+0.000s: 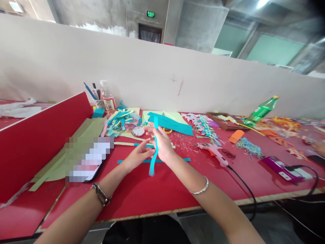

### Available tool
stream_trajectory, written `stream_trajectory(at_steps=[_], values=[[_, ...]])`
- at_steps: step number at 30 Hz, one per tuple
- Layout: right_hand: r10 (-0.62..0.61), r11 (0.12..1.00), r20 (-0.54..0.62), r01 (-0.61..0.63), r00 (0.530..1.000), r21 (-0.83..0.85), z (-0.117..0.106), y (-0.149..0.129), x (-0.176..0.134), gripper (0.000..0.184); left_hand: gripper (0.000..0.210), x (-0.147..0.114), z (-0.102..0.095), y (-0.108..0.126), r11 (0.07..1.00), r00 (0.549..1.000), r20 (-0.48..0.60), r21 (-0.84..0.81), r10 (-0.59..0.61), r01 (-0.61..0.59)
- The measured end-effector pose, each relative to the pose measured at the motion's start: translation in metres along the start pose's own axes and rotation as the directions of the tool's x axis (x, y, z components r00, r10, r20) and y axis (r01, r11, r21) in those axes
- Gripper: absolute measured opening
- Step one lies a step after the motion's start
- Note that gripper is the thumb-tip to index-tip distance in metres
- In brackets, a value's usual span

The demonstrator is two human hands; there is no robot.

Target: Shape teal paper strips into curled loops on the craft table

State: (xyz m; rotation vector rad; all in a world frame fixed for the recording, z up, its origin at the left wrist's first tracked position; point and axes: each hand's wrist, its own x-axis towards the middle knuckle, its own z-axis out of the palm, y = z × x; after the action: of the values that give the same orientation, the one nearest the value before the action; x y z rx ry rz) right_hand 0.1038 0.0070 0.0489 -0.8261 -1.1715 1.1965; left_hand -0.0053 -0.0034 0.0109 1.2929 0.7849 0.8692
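Note:
A narrow blue paper strip (152, 165) hangs upright between my hands, its lower end dangling above the table. My left hand (140, 155) pinches it at mid-length with thumb and fingers. Around the upper part of the same strip is my right hand (164, 145), its fingertips pointing up and left. Exact finger contact is partly hidden. Below my hands, another blue strip (179, 160) lies flat across the red table (137, 196). Just behind is a pale strip (124, 144) with a blue section. Wider blue paper (175, 125) rests farther back, beside a yellow ring (167, 130).
On the left lie a phone (93, 159) and pale green paper sheets (54, 166) along a red divider (45, 139). A pink glue gun (214, 152) with a cord, a purple power strip (281, 169) and a tilted green bottle (261, 111) are right. Paper scraps (119, 120) pile behind.

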Motion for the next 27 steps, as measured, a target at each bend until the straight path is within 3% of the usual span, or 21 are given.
stream_trajectory(at_steps=[4,9,13,17,19,21,23,27], values=[[-0.142,0.961,0.056,0.151,0.988,-0.232,-0.019,-0.002,0.003,0.033,0.044,0.001,-0.006,0.0,0.995,0.995,-0.021,0.03,-0.093,0.093],[-0.112,0.958,0.054,0.122,0.992,-0.261,-0.032,0.004,-0.003,0.041,0.04,-0.003,0.0,0.004,0.99,0.993,0.067,0.11,-0.099,0.091],[-0.087,0.976,-0.025,0.08,0.996,-0.203,-0.031,0.014,-0.007,0.039,0.04,-0.006,0.009,0.008,0.997,0.978,0.206,0.07,0.016,-0.031],[-0.131,0.941,-0.008,0.122,0.991,-0.316,-0.036,0.012,-0.003,0.035,0.029,-0.003,0.007,0.003,0.999,0.981,0.191,-0.012,-0.045,0.048],[-0.204,0.854,0.085,0.22,0.975,-0.471,-0.043,0.007,-0.002,0.032,0.025,-0.002,0.003,0.001,0.994,0.988,0.115,-0.03,-0.098,0.102],[-0.246,0.695,0.222,0.331,0.944,-0.638,-0.054,0.002,-0.001,0.032,0.023,-0.001,0.0,0.001,0.986,0.988,0.059,-0.074,-0.146,0.15],[-0.241,0.531,0.375,0.445,0.895,-0.721,-0.065,0.001,-0.002,0.037,0.023,-0.001,-0.003,0.003,0.97,0.978,0.062,-0.127,-0.2,0.207],[-0.179,0.258,0.513,0.543,0.84,-0.799,-0.078,0.007,-0.009,0.042,0.026,-0.002,-0.003,0.008,0.934,0.945,0.078,-0.15,-0.317,0.325]])
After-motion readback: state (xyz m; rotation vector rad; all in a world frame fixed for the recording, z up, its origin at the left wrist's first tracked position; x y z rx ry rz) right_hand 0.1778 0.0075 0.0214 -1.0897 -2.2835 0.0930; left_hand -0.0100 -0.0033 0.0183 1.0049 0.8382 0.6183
